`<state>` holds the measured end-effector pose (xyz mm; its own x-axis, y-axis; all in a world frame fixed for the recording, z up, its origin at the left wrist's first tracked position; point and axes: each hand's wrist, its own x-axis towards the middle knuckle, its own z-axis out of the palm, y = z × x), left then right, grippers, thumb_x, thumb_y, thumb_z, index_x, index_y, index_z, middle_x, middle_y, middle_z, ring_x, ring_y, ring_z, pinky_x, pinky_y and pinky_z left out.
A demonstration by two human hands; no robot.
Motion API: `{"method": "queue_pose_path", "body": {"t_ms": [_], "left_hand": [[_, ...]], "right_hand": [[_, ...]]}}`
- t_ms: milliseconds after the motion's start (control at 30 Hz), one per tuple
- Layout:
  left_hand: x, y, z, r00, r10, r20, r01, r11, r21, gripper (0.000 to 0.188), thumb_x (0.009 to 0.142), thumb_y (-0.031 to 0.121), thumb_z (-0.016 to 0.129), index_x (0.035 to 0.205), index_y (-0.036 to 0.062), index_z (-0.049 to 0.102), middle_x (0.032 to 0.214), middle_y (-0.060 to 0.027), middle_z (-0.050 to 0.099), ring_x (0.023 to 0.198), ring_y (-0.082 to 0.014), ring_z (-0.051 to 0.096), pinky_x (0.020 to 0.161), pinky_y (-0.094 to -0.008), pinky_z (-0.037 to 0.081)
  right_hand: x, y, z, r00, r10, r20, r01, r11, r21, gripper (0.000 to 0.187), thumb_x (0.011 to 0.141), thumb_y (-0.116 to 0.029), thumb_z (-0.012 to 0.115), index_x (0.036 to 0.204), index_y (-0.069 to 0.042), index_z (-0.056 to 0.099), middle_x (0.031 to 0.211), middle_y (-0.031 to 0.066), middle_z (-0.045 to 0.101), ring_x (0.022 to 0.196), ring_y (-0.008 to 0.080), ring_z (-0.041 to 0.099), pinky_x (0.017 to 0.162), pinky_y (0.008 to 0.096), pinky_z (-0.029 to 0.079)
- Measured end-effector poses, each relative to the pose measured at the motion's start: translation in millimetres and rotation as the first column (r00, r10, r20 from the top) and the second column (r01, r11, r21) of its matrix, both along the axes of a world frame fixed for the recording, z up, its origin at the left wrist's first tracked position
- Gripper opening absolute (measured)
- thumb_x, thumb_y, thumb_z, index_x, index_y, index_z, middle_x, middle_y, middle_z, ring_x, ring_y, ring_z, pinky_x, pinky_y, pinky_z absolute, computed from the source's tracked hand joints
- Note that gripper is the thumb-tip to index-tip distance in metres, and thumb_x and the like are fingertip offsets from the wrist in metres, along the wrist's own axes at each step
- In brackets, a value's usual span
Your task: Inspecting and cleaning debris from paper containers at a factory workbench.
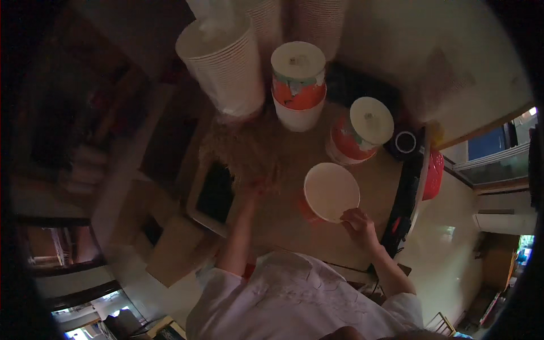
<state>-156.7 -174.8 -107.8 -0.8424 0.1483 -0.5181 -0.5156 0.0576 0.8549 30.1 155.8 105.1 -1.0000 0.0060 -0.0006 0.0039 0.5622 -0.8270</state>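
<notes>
My right hand [358, 222] grips the near rim of an open white paper bowl [331, 191] with an orange outside, standing on the brown counter [283, 226]. My left hand [256, 187] reaches into a loose heap of brown shredded stuff [249, 148] on the counter; its fingers are blurred, and I cannot tell whether they hold any of it. Beyond the open bowl stand two more orange-and-white bowls closed with white lids: one stack in the middle [298, 85] and one to the right [362, 130].
Tall stacks of white paper bowls [224, 62] stand at the back left. A dark tray [215, 192] lies at the left of the counter. A small black round object [406, 141] and a red thing [433, 174] sit at the right edge.
</notes>
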Motion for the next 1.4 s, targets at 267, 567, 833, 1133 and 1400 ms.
{"method": "queue_pose_path", "body": {"t_ms": [267, 567, 833, 1133, 1400], "left_hand": [[-7.0, 46.5, 49.1, 0.950, 0.046, -0.307, -0.176, 0.895, -0.410, 0.022, 0.076, 0.022, 0.056, 0.090, 0.0057, 0.060, 0.081, -0.0088, 0.061, 0.076, -0.0212, 0.058, 0.066, -0.0325, 0.046], [-19.2, 104.6, 77.0, 0.902, -0.232, -0.364, -0.099, 0.710, -0.697, 0.036, 0.072, 0.038, 0.058, 0.094, 0.0085, 0.060, 0.089, -0.0138, 0.061, 0.084, -0.0288, 0.057, 0.072, -0.0383, 0.045], [-52.6, 49.0, 122.4, 0.808, -0.006, -0.589, -0.176, 0.952, -0.251, 0.025, 0.080, 0.028, 0.052, 0.095, 0.0068, 0.055, 0.091, -0.0100, 0.056, 0.083, -0.0218, 0.054, 0.075, -0.0323, 0.042], [98.8, 52.6, 275.8, 0.807, -0.212, -0.552, 0.146, 0.976, -0.161, 0.015, 0.080, 0.021, 0.060, 0.081, 0.0067, 0.054, 0.075, 0.0001, 0.056, 0.067, -0.0058, 0.049, 0.060, -0.0199, 0.040], [219.1, 63.1, 187.9, 0.546, -0.747, -0.379, 0.627, 0.665, -0.406, 0.013, 0.078, 0.015, 0.057, 0.077, 0.0021, 0.058, 0.072, -0.0121, 0.060, 0.068, -0.0206, 0.059, 0.063, -0.0296, 0.045]], "right_hand": [[40.1, -5.3, -42.2, 0.986, -0.141, -0.094, 0.153, 0.979, 0.138, 0.014, 0.071, -0.003, 0.058, 0.085, -0.005, 0.057, 0.088, 0.0113, 0.054, 0.080, 0.0275, 0.053, 0.069, 0.0341, 0.046], [68.4, -21.7, -15.7, 0.976, -0.200, 0.087, 0.188, 0.974, 0.128, 0.030, 0.073, -0.008, 0.056, 0.103, -0.009, 0.052, 0.107, 0.0124, 0.048, 0.097, 0.0303, 0.050, 0.079, 0.0362, 0.045], [98.4, -13.4, 2.1, 0.976, -0.214, -0.046, 0.218, 0.969, 0.118, 0.021, 0.073, -0.006, 0.057, 0.094, -0.008, 0.057, 0.094, 0.0114, 0.055, 0.089, 0.0284, 0.054, 0.074, 0.0331, 0.046], [119.2, -75.5, -62.1, 0.936, -0.119, 0.331, 0.300, 0.761, -0.575, 0.022, 0.084, -0.015, 0.051, 0.101, -0.002, 0.057, 0.093, 0.0062, 0.060, 0.085, 0.0150, 0.055, 0.078, 0.0288, 0.044], [72.4, -100.8, -8.6, 0.912, 0.126, 0.390, 0.331, 0.334, -0.882, 0.026, 0.088, -0.024, 0.045, 0.100, -0.002, 0.054, 0.093, 0.0048, 0.057, 0.090, 0.0128, 0.052, 0.082, 0.0262, 0.040]]}}
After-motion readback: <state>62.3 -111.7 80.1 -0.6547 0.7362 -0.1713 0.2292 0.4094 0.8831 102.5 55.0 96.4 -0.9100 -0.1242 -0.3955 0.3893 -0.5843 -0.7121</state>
